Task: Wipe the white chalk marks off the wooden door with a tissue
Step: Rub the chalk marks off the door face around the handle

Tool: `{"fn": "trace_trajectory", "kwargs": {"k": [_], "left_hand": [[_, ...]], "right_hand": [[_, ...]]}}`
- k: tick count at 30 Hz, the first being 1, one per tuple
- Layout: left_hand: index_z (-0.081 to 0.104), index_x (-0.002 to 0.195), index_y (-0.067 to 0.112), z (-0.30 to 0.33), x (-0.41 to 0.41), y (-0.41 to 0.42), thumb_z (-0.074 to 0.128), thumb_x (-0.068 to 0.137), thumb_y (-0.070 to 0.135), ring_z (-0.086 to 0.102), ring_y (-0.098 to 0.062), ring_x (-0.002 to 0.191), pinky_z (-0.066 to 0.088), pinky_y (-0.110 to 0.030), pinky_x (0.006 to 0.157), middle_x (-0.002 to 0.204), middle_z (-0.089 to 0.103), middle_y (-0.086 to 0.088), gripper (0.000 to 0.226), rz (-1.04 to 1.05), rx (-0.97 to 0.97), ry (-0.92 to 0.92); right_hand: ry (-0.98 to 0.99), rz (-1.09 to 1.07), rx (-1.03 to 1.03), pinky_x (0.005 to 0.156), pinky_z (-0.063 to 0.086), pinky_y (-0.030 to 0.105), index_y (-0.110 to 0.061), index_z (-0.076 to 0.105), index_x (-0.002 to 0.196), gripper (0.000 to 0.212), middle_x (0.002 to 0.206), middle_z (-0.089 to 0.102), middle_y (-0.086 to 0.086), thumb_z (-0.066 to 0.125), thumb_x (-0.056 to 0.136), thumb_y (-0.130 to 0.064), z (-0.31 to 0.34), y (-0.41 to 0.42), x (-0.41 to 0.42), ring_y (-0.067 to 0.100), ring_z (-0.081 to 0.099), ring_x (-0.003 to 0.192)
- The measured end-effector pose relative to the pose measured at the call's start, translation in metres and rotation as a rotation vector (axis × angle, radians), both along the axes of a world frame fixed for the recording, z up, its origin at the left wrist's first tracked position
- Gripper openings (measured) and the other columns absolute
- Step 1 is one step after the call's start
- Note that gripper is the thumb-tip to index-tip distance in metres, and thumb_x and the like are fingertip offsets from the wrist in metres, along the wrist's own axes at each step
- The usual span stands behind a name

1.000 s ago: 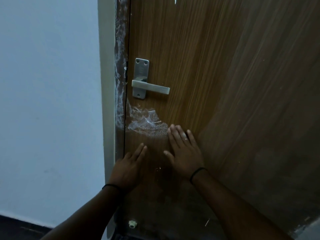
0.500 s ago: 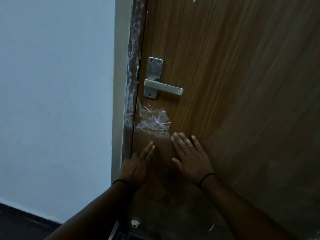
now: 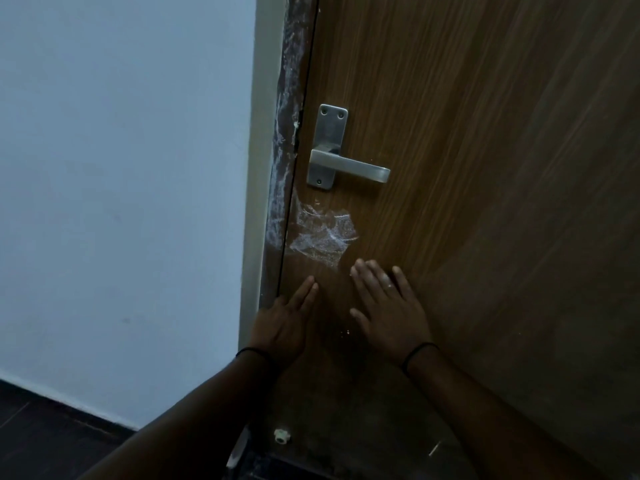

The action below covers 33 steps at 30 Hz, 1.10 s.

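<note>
Nothing looks wiped yet: the chalk (image 3: 323, 233) patch sits whole on the door (image 3: 485, 168), just below the handle (image 3: 346, 166). The left hand (image 3: 282, 327) and right hand (image 3: 389, 306) lie flat on the wood beneath it, fingers straight, holding nothing. No tissue is visible; all wiping remains.

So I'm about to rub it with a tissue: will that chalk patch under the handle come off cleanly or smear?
The chalk patch looks thin and already streaked, so it probably smears before lifting. Specks lower on the door suggest it sheds as loose powder. The smooth-looking veneer should likely release it easily.
</note>
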<state>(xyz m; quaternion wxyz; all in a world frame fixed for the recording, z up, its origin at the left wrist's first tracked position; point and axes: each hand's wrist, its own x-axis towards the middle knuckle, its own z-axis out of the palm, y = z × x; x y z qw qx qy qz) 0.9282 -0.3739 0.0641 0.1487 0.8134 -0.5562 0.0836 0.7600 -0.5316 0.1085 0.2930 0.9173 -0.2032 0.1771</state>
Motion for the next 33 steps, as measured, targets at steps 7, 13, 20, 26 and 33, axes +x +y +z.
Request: {"fn": "trace_trajectory", "kwargs": {"k": [7,13,20,26,33], "left_hand": [[-0.011,0.154,0.031,-0.011,-0.01,-0.003,0.028,0.1,0.033,0.053,-0.023,0.107,0.034,-0.03,0.067,0.162,-0.018,0.01,0.066,0.015,-0.033,0.002],[-0.009,0.155,0.027,0.0,-0.001,0.002,0.026,0.102,0.033,0.052,-0.024,0.108,0.043,-0.033,0.075,0.16,-0.021,0.008,0.064,0.002,-0.029,-0.01],[-0.006,0.156,0.027,0.002,0.001,0.001,0.026,0.101,0.032,0.051,-0.025,0.108,0.041,-0.034,0.075,0.162,-0.017,0.006,0.064,0.013,-0.035,-0.035],[-0.004,0.155,0.028,-0.004,0.01,0.005,0.025,0.102,0.036,0.05,-0.029,0.116,0.041,-0.036,0.079,0.163,-0.012,0.006,0.062,0.035,0.027,-0.019],[-0.013,0.153,0.03,0.004,0.003,0.001,0.03,0.102,0.035,0.049,-0.027,0.114,0.043,-0.037,0.083,0.152,-0.03,0.011,0.067,-0.006,0.006,0.032]], "right_hand": [[-0.108,0.048,0.01,0.122,0.0,0.046,-0.012,0.009,0.156,0.073,0.164,0.001,0.005,0.031,0.098,-0.051,0.026,0.011,0.044,0.021,-0.002,0.151],[0.14,0.071,-0.025,0.122,0.002,0.046,-0.015,0.008,0.156,0.072,0.164,0.001,0.003,0.036,0.099,-0.049,0.002,0.004,0.022,0.019,-0.003,0.151],[-0.054,0.06,-0.006,0.122,0.0,0.046,-0.012,0.008,0.156,0.071,0.164,0.003,0.006,0.027,0.1,-0.05,0.038,0.022,0.053,0.02,-0.003,0.151],[0.177,0.122,-0.017,0.122,0.0,0.046,-0.014,0.008,0.156,0.067,0.164,0.001,0.003,0.032,0.101,-0.045,0.015,0.026,0.053,0.019,-0.003,0.151],[-0.112,0.051,-0.041,0.122,0.004,0.046,-0.012,0.013,0.155,0.064,0.163,0.009,0.005,0.025,0.102,-0.045,0.066,0.014,0.05,0.019,0.004,0.151]]}}
